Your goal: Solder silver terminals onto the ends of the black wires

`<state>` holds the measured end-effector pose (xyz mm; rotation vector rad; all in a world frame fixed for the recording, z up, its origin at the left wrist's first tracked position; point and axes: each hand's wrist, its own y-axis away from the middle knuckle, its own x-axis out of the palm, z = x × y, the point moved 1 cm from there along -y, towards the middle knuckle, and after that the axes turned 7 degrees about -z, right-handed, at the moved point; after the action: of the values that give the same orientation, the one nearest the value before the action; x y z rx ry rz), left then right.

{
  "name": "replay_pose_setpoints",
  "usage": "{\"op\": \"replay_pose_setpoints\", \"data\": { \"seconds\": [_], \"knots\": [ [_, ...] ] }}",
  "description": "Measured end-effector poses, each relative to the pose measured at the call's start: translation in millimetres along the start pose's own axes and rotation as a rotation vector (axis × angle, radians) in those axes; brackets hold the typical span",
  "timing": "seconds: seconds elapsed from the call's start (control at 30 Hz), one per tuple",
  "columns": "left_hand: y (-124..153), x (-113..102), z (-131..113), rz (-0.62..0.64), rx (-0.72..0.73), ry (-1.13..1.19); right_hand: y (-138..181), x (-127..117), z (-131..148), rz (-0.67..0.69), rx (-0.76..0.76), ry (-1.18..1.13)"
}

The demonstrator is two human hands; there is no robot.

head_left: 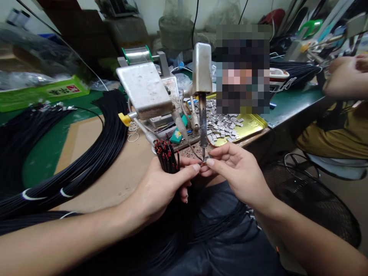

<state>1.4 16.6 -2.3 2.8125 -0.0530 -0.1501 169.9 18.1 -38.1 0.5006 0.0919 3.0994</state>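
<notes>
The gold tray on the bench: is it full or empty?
Partly filled: small metal pieces lie scattered in the gold tray, while bare gold surface shows along its right side.

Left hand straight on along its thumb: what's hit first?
Likely the right hand, or the metal piece in its grip; the iron is close too, depth unclear.
</notes>
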Motion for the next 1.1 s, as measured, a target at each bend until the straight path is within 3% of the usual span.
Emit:
{"op": "replay_pose_setpoints", "data": {
  "seconds": [1.1],
  "knots": [
    [-0.6, -1.7, -0.1, 0.042, 0.011, -0.031, 4.7, 1.7, 1.1, -0.049, -0.007, 0.054]
  ]
}}
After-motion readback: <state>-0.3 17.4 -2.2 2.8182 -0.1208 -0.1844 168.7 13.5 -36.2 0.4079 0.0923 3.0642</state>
